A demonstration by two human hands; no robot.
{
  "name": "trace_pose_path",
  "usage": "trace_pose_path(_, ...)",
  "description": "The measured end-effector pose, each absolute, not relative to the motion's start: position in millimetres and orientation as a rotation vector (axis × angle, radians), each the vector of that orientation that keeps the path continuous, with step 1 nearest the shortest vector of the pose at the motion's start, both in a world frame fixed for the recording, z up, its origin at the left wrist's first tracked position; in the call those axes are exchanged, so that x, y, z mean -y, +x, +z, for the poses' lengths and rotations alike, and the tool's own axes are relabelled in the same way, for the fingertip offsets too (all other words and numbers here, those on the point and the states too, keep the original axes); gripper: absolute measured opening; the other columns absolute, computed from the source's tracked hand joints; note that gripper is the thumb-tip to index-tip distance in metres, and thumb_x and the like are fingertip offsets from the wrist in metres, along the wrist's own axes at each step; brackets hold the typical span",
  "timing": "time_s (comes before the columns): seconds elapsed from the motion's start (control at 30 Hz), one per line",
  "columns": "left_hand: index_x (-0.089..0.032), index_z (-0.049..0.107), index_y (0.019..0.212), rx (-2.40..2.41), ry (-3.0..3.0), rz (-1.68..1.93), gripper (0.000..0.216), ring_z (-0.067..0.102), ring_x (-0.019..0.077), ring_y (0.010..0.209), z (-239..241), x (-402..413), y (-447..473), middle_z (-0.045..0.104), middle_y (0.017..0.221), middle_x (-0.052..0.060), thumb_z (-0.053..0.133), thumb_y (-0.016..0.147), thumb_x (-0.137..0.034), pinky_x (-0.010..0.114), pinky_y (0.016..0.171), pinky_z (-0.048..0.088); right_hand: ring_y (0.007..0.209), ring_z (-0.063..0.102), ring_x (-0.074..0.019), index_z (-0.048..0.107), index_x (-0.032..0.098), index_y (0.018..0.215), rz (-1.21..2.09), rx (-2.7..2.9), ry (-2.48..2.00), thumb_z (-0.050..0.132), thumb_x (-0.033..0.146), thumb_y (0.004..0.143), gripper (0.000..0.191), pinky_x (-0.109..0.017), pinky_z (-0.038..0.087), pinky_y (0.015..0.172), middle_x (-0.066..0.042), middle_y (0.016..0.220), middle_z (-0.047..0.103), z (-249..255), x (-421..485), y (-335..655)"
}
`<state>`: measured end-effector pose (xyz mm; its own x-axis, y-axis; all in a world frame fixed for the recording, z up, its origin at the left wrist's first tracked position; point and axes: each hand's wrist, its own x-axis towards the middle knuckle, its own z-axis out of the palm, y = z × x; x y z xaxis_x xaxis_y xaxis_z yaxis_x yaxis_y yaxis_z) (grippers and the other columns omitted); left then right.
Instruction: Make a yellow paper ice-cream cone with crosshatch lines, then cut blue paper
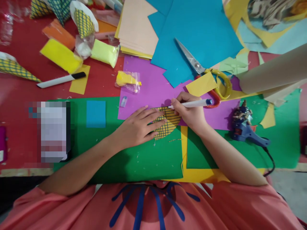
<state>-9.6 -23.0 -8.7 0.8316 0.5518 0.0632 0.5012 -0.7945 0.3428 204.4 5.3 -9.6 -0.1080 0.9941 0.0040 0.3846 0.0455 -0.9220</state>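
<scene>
Head view: right fingers (178,106) tight around one marker (195,103), left fingers (157,125) (slightly apart) on one checked piece (171,123).

A loose coral-pink shirt (96,210) has wide sleeves (249,201) that leave the forearms (226,153) bare, and dark blue, round-ended stripes (139,204) fan across its front.

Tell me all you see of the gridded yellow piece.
The yellow piece looks like paper, crossed by dark grid lines, with a curved lower right edge. It lies across the purple sheet and green sheet. The left hand covers its left part, fingers spread; the pen points at its upper edge, contact unclear.
</scene>
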Motion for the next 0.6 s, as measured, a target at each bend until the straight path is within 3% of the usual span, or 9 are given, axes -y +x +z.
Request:
trace_pose_path(0.4, -0.025, 0.049, 0.132, -0.784, 2.708, 0.234, 0.042, 0.04, 0.0244, 0.131, -10.1, 22.3, -9.9, 0.048, 0.139, 0.007, 0.048, 0.09, -0.03, 0.048, 0.111, 0.032, 0.047, 0.037, -0.0066, 0.045, 0.018, 0.056, 1.011, 1.662, -1.463, 0.057, 0.025, 0.081, 0.029, -0.025, 0.03, 0.049, 0.004, 0.05, 0.046, -8.8, -6.6, 203.4)
trace_pose_path(0.6, -0.023, 0.051, 0.13, -0.781, 2.71, 0.254, 0.041, 0.042, 0.0251, 0.13, -11.0, 22.4, -10.2, 0.05, 0.136, 0.008, 0.049, 0.09, -0.03, 0.048, 0.111, 0.033, 0.046, 0.034, -0.0056, 0.038, 0.019, 0.052, 1.085, 1.657, -1.431, 0.055, 0.017, 0.077, 0.031, -0.022, 0.027, 0.045, 0.006, 0.048, 0.038, -7.0, -6.6, 202.9)
